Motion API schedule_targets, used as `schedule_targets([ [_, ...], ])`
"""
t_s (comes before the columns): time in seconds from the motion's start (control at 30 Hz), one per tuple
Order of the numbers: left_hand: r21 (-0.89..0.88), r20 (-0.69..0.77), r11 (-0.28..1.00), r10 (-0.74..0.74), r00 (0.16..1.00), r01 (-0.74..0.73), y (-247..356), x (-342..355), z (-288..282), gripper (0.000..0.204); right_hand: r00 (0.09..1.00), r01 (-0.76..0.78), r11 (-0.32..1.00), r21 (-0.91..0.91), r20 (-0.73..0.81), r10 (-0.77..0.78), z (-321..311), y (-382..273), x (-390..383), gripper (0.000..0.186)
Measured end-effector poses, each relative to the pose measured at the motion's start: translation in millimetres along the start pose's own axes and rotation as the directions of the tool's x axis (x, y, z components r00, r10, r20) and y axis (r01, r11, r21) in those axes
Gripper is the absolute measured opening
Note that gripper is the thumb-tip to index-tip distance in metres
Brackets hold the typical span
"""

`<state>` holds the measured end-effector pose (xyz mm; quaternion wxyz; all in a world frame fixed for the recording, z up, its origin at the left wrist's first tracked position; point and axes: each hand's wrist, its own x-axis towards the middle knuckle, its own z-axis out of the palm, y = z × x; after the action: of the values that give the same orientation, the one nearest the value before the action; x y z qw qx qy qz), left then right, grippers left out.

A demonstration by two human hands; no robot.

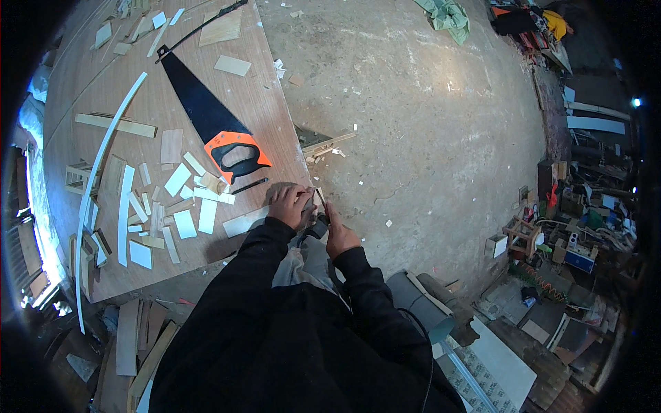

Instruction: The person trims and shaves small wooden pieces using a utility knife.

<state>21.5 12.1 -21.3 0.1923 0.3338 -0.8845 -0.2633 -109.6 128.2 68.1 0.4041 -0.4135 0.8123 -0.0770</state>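
At the near right corner of the wooden table, my left hand (pixel 289 206) presses down with bent fingers on a pale flat board (pixel 246 221), whose far end is hidden beneath it. My right hand (pixel 341 235) is closed around a thin, narrow tool (pixel 321 197). The tool's tip points away from me, just right of my left fingers at the table edge; its exact kind is too small to tell. A short black pen-like stick (pixel 250 186) lies beyond my left hand. Farther off rests a handsaw (pixel 206 103) with a black blade and orange-and-black handle.
White and bare wood offcuts (pixel 184 224) are scattered over the table (pixel 275 103). A long bent white strip (pixel 103 151) crosses its left side. Boards (pixel 129 337) stand at lower left. A grey roll (pixel 420 306) lies by my right arm. Clutter (pixel 578 255) lines the right side.
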Motion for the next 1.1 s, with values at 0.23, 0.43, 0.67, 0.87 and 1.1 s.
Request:
schedule_targets([
  [0.23,-0.005,0.03,1.0,-0.029,0.999,0.029,-1,-1,-2,0.041,0.997,0.064,0.998,0.005,-0.04,-0.064,3,0,-2,0.072],
  [0.43,-0.028,0.008,1.0,-0.01,1.0,0.01,-3,0,0,0.042,1.0,0.03,0.999,-0.018,-0.008,-0.03,-3,-5,-1,0.069],
  [0.67,-0.003,0.01,1.0,0.0,1.0,0.0,4,3,-8,0.042,0.999,0.031,0.999,-0.04,-0.03,-0.032,3,-2,-2,0.084],
  [0.87,-0.033,0.018,0.999,-0.03,0.999,0.03,0,0,-4,0.043,1.0,-0.012,0.998,-0.054,0.014,0.013,-3,-11,-4,0.069],
  [1.1,-0.055,0.031,0.998,-0.037,0.999,0.039,2,1,-4,0.044,0.998,0.045,0.999,0.028,-0.046,-0.044,6,-3,-3,0.068],
])
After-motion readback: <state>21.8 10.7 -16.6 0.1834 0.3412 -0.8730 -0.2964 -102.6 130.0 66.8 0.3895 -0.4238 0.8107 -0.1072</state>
